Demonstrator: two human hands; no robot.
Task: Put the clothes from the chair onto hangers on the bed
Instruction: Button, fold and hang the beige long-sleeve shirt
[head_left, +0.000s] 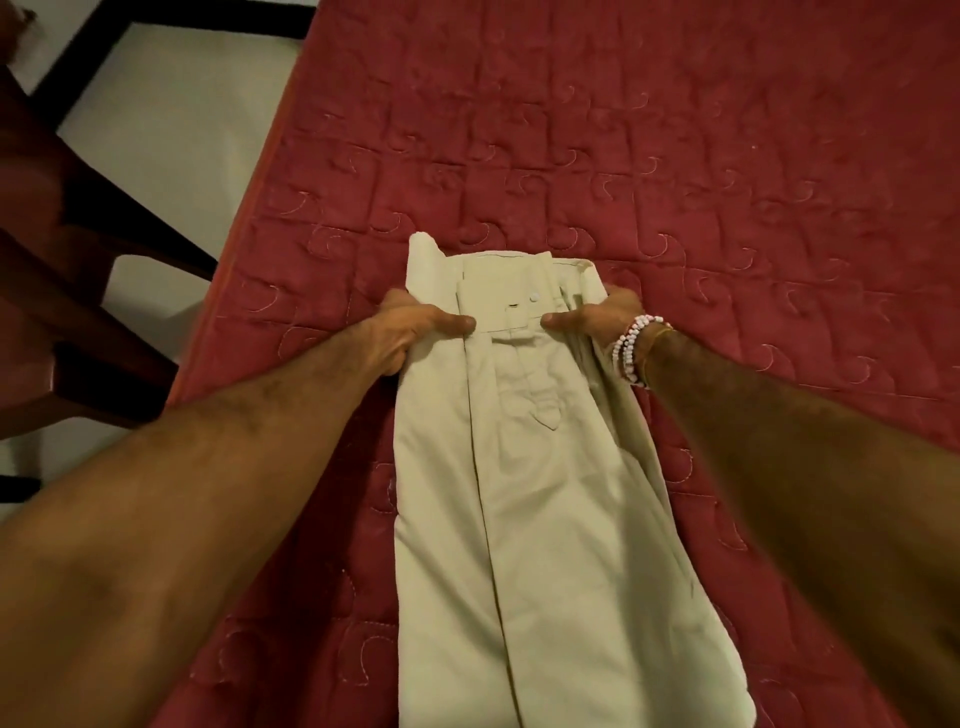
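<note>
1. On the bed (675, 156), near its left edge, the beige trousers (519, 467) lay folded lengthwise, with the waistband toward the bed's far side and the legs running back toward the person.
2. The left hand (410, 332) had the waistband's left side, thumb on top and fingers tucked beneath, its grip clenched on the cloth.
3. The right hand (597, 318), with bead bracelets (631, 348) at the wrist, took the opposite side the same way, thumb pressed on the band near the button (534, 297).
4. The cloth looked light and soft, a thin woven fabric by my guess. It would probably sag and slide apart if lifted from 1 point. The waistband, stiffened by several layers, seemed the best hold, with 2 hands keeping the fold aligned.
5. Smooth fabric of that kind would likely slip off a hanger bar, so the legs would need to hang evenly on both sides.
6. No hanger showed anywhere on the bed. The fingers of both hands were hidden under the fabric, and the trouser hems were cut off at the bottom of the view. Only dark parts of the chair (78, 249) appeared beside the bed's left edge, over the pale floor (171, 114). Whether more clothes lay on it could not be told.
</note>
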